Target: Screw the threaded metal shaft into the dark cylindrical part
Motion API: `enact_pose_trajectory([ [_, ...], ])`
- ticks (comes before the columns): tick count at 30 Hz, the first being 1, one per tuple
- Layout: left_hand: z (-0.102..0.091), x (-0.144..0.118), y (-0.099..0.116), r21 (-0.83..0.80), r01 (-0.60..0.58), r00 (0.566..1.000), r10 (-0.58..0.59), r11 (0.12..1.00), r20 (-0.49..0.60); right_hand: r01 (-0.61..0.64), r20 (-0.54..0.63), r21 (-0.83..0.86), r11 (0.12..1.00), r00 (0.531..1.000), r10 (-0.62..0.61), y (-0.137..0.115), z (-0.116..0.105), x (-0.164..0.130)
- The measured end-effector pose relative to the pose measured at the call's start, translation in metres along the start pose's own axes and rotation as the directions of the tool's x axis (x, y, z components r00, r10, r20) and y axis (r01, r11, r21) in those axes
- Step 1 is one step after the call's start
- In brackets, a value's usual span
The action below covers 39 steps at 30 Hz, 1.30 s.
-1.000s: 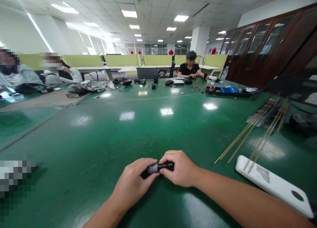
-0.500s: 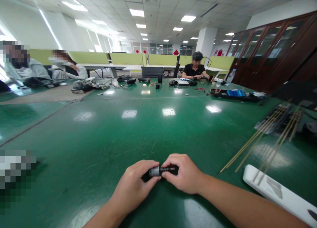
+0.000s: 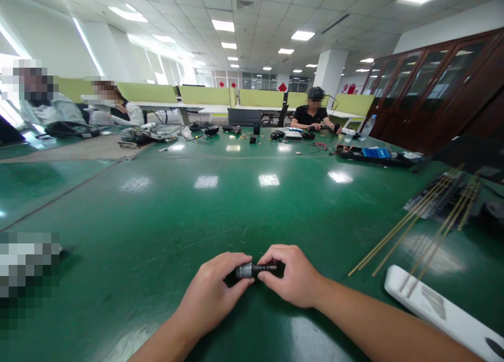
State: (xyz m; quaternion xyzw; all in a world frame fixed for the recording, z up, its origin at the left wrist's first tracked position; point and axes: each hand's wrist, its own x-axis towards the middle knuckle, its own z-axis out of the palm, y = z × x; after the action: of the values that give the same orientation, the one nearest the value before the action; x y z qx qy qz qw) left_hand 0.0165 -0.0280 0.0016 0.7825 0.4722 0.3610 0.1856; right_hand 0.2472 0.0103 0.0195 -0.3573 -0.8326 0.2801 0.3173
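A small cylindrical metal part, silver at one end with a dark threaded shaft, sits between both hands just above the green table. My left hand pinches the silver end with thumb and fingers. My right hand pinches the dark shaft end. Both forearms reach in from the bottom of the view. The far side of the part is hidden by my fingers.
Several thin brass rods lie to the right, their near ends resting on a long white flat bar. A black tray with a blue item lies farther back. One person sits at the far end, two others at the far left.
Both hands keep their hold on the part in nearly the same place. The view has tilted slightly, so the rods and white bar sit lower and farther right.
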Motion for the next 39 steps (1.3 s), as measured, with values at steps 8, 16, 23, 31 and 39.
enact_pose_trajectory([
  [8,-0.003,0.001,0.001,0.008,-0.031,0.999,0.031,0.999,-0.007,0.003,-0.014,0.001,1.0,1.0,-0.003,0.001,0.001,-0.001],
  [16,-0.006,-0.001,-0.002,0.023,0.001,1.0,-0.001,1.0,-0.017,-0.01,-0.041,-0.011,1.0,0.999,0.009,-0.001,-0.002,0.0],
  [23,-0.009,-0.003,-0.003,0.033,0.005,1.0,-0.004,0.999,-0.029,-0.025,-0.05,0.005,1.0,0.998,0.025,-0.003,-0.002,0.0],
  [31,-0.013,-0.003,-0.01,0.098,0.005,0.999,-0.001,0.995,-0.042,-0.059,-0.064,0.002,0.998,0.996,0.059,-0.004,-0.002,-0.001],
  [39,-0.018,-0.004,-0.013,0.174,-0.044,0.998,0.05,0.984,-0.028,-0.075,-0.07,0.005,0.997,0.995,0.075,-0.004,-0.002,-0.001],
])
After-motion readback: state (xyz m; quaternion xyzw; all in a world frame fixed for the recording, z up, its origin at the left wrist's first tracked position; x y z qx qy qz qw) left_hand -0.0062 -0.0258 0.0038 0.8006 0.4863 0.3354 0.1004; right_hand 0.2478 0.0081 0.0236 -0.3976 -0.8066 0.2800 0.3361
